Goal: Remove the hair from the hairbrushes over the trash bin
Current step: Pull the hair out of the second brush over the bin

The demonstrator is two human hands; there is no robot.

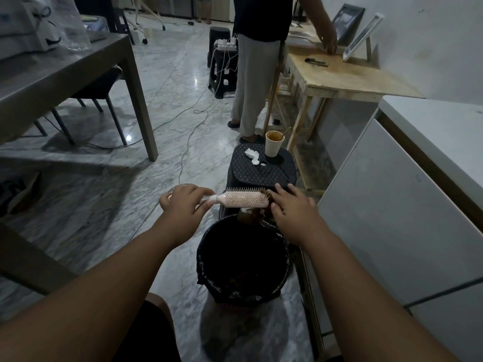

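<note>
My left hand (183, 205) grips the handle of a pale pink hairbrush (243, 199), held level with its bristles up, just past the far rim of a black trash bin (206, 257) lined with a black bag. My right hand (290, 207) is at the brush's tip, its fingers closed on a clump of brown hair (257, 214) that hangs from the bristles over the bin's far rim. More brown hair lies at the bottom of the bin.
A black plastic stool (277, 171) behind the bin carries a paper cup (274, 143) and a crumpled tissue (252, 154). A person (257, 61) stands at a wooden table (347, 79). White cabinets (392, 205) run along the right, a grey table (65, 74) stands left, and cables cross the floor.
</note>
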